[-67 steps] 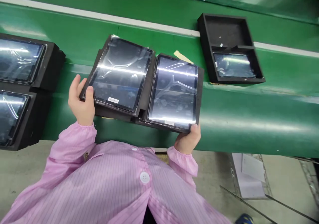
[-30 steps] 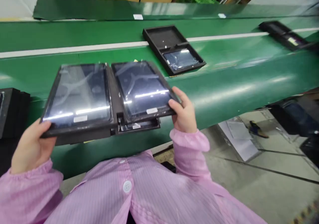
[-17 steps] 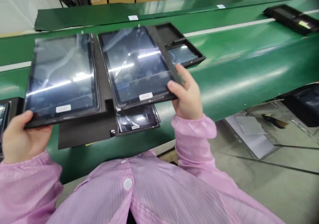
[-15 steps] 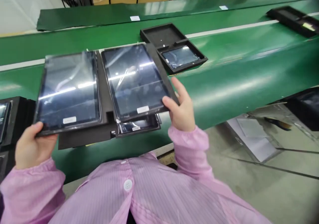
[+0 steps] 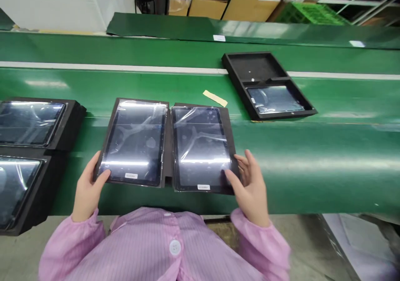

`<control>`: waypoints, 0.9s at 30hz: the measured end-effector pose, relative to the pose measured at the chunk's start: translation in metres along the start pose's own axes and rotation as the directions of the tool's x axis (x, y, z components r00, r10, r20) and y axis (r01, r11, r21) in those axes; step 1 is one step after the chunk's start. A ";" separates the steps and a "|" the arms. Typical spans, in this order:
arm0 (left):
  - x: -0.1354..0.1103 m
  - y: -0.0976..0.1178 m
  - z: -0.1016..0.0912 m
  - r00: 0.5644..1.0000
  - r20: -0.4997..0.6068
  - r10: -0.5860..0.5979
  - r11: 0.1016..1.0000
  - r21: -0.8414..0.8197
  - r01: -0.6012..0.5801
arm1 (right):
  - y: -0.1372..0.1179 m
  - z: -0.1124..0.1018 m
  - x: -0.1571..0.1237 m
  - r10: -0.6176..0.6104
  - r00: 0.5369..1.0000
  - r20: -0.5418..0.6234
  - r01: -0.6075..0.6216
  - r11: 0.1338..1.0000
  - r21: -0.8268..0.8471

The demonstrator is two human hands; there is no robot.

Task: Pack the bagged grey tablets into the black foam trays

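Observation:
Between my hands is a black foam tray (image 5: pixel 168 143) carrying two tablet screens side by side. The left tablet screen (image 5: pixel 134 141) and the right tablet screen (image 5: pixel 201 147) are glossy, look film-covered, and each has a small white label at its near edge. My left hand (image 5: pixel 87 191) pinches the tray's near left corner, thumb on top. On the opposite side my right hand (image 5: pixel 251 189) grips the right edge, its thumb over the right screen's border and fingers at the side. The tray looks level, low over the belt; whatever lies underneath is hidden.
The green conveyor belt (image 5: pixel 312 160) runs across. At left stand stacked black trays (image 5: pixel 70 124) with screens. Farther right lies another black tray (image 5: pixel 261 66), one compartment holding a smaller screen (image 5: pixel 275 99). A yellow strip (image 5: pixel 215 98) lies beyond my tray. Cardboard boxes (image 5: pixel 250 6) stand behind.
The held tray has come down and levelled out from a tilted, raised position. The lower tray with a screen that showed beneath it is now hidden. My view has swung left.

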State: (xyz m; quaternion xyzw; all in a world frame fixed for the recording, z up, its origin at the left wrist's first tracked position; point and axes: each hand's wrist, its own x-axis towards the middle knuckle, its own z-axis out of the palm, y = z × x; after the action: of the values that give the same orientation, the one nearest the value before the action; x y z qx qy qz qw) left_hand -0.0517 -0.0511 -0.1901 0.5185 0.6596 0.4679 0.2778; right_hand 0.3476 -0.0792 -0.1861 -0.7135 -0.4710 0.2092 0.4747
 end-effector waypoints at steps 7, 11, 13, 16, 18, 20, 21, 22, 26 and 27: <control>-0.017 -0.010 -0.001 0.923 -0.046 0.381 0.893 0.278 -0.355 | -0.090 0.026 0.089 -0.433 0.809 0.397 0.574 0.727 -0.377; -0.015 -0.024 0.018 0.935 -0.042 0.351 0.923 0.183 -0.338 | -0.132 0.109 0.132 -0.453 0.625 0.635 0.742 0.596 -0.306; -0.016 -0.032 0.028 0.963 -0.094 0.253 0.966 0.070 -0.247 | -0.139 0.145 0.144 -0.405 0.617 0.675 0.740 0.589 -0.324; -0.019 -0.042 0.040 0.970 -0.177 0.166 0.980 -0.078 -0.182 | -0.135 0.173 0.155 -0.383 0.670 0.636 0.688 0.643 -0.337; -0.022 -0.047 0.044 0.969 -0.205 0.138 0.974 -0.150 -0.170 | -0.128 0.177 0.157 -0.418 0.709 0.568 0.657 0.686 -0.314; -0.025 -0.050 0.048 0.973 -0.207 0.105 0.964 -0.218 -0.150 | -0.126 0.175 0.155 -0.463 0.721 0.516 0.654 0.700 -0.286; -0.026 -0.052 0.049 0.974 -0.208 0.090 0.961 -0.239 -0.140 | -0.127 0.174 0.150 -0.482 0.715 0.506 0.662 0.699 -0.271; -0.027 -0.053 0.050 0.974 -0.211 0.081 0.959 -0.248 -0.134 | -0.130 0.172 0.144 -0.498 0.701 0.511 0.676 0.694 -0.250; -0.030 -0.055 0.052 0.970 -0.224 0.098 0.966 -0.214 -0.147 | -0.156 0.163 0.094 -0.539 0.525 0.659 0.720 0.694 -0.006; -0.030 -0.055 0.052 0.969 -0.225 0.103 0.967 -0.204 -0.150 | -0.163 0.160 0.078 -0.532 0.430 0.729 0.704 0.703 0.097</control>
State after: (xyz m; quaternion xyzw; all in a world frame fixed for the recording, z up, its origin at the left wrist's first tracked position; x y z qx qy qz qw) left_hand -0.0212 -0.0639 -0.2653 0.4728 0.5952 0.6074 0.2307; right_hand 0.1881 0.0830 -0.1055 -0.3967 -0.8644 0.2230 0.2138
